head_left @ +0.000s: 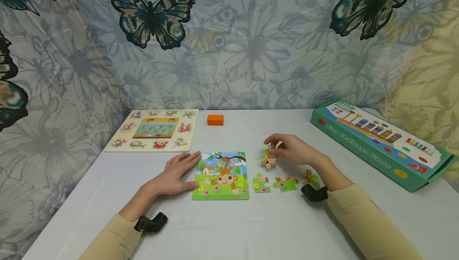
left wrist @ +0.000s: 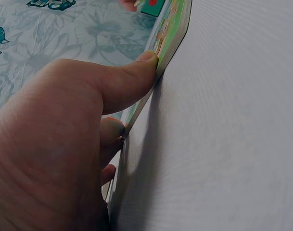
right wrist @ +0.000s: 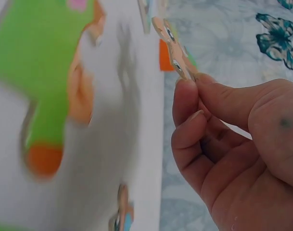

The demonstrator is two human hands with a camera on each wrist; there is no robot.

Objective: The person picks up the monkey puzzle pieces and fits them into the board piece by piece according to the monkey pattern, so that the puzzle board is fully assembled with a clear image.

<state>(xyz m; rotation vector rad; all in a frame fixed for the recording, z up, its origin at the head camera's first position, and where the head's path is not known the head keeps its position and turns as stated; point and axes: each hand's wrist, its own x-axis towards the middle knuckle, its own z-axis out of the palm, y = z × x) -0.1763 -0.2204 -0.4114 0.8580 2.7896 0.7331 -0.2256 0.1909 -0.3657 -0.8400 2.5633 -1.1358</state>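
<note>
My left hand (head_left: 176,175) lies at the left side of a square puzzle board (head_left: 221,194) printed with a monkey on green grass. Its thumb and fingertips touch the board's edge; the left wrist view shows the thumb (left wrist: 129,79) against the rim. Right of the board, my right hand (head_left: 291,148) pinches a puzzle piece (head_left: 268,161) between thumb and fingers. In the right wrist view that piece (right wrist: 174,48) is held edge-on above the table. Below my right hand lie a flower-printed green piece (head_left: 261,184), a wider green piece (head_left: 287,185) and a third piece (head_left: 312,179).
A wooden board with sea animals (head_left: 184,140) lies at the back left. An orange block (head_left: 215,120) stands behind the puzzle. At the right is a long green game box (head_left: 365,148). A butterfly-patterned cloth (head_left: 244,68) hangs behind the white table (head_left: 229,232).
</note>
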